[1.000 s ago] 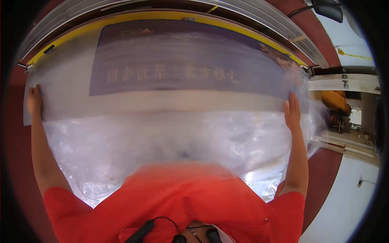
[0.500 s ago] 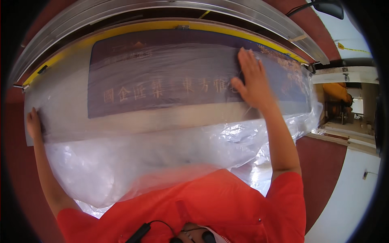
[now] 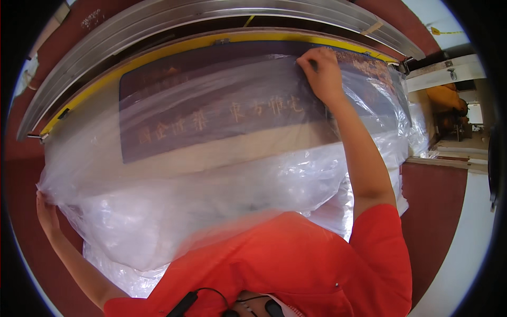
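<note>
A large sheet of clear plastic film (image 3: 211, 195) drapes over a long board with a dark blue printed panel (image 3: 174, 111). Its near part hangs in shiny wrinkles against my red shirt. At the far left, my left hand (image 3: 46, 207) pinches the film's gathered corner, pulling creases outward from it. My right hand (image 3: 323, 71) is raised over the upper right of the panel, fingers curled together on the film, where creases run toward the fingertips. A strip of the panel along the far edge lies outside the film.
A yellow edge strip (image 3: 206, 43) with small metal latches runs along the board's far side. Behind it stands a long silver metal frame (image 3: 211, 15). A white-framed opening (image 3: 446, 73) shows another space at right. Dark red floor (image 3: 435, 206) surrounds the board.
My right hand has gone from flat and spread on the film to curled fingers, a little higher. My left hand has moved nearer to me, drawing the film's corner out past the board.
</note>
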### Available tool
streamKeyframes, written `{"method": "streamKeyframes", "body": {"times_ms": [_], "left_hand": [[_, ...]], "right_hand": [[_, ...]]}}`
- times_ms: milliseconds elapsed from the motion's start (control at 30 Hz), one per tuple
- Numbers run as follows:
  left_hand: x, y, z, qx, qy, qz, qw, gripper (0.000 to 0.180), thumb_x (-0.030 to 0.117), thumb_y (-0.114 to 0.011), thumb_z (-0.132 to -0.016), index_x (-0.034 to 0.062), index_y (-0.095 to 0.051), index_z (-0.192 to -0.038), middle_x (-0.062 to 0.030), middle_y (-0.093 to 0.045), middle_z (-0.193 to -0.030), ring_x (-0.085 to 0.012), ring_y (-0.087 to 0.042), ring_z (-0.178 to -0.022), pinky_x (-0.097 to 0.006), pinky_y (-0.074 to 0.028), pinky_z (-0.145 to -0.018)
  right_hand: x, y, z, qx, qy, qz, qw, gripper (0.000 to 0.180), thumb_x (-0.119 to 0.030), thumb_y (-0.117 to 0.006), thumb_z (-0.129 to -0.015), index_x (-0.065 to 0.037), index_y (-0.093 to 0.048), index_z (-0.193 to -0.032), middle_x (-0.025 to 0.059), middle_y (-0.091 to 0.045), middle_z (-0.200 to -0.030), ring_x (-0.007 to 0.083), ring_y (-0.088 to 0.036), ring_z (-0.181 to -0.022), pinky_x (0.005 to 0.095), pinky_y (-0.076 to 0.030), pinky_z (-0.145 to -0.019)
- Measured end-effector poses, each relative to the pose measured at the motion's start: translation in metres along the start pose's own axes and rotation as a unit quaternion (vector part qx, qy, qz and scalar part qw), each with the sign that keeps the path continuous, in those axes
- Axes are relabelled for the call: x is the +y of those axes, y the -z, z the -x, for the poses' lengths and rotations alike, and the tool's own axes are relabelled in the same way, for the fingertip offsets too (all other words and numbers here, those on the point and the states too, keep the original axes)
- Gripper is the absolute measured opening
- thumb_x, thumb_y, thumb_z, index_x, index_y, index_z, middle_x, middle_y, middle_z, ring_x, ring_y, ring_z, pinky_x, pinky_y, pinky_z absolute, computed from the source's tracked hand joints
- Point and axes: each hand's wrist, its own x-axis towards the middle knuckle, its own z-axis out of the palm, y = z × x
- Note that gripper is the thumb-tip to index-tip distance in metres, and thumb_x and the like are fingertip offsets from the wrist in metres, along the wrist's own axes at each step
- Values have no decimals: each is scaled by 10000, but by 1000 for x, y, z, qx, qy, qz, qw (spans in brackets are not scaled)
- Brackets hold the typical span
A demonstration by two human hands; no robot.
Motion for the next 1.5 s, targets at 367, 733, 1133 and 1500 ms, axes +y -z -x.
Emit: {"method": "streamKeyframes", "body": {"times_ms": [367, 733, 1133, 1500], "left_hand": [[-58, -182, -154, 129, -190, -398, 888, 392, 387, -507, -766, 7, -596, -801, -63, -582, -690, -147, -515, -646, -270, -402, -615], [-70, -217, -166, 208, -145, -566, 785, 466, 418, -407, -759, -7, -580, -841, -203, -581, -838, -333, -549, -826, -390, -420, -717], [-69, -194, -175, 81, -64, -317, 943, 192, 211, -447, -802, 45, -544, -807, -51, -546, -687, -177, -514, -587, -277, -426, -475], [-17, -103, -168, 36, -117, -332, 935, 155, 189, -514, -747, 49, -580, -752, -35, -526, -652, -126, -459, -491, -249, -352, -447]], "right_hand": [[101, 38, -42, 87, -187, 76, 976, 224, -253, -541, -770, -35, -529, -720, 19, -518, -583, 75, -456, -506, 217, -363, -467], [100, 16, -52, 141, -343, 169, 913, 421, -445, -463, -738, -47, -568, -826, 149, -589, -810, 313, -548, -803, 369, -406, -721], [95, 23, -52, 123, -321, -5, 939, 499, -428, -395, -742, 9, -548, -928, 206, -554, -914, 296, -508, -912, 334, -366, -776], [2, -7, -37, -107, -248, -162, 949, 325, -314, -587, -717, -16, -582, -846, -17, -548, -731, 49, -449, -667, 197, -362, -628]]}}
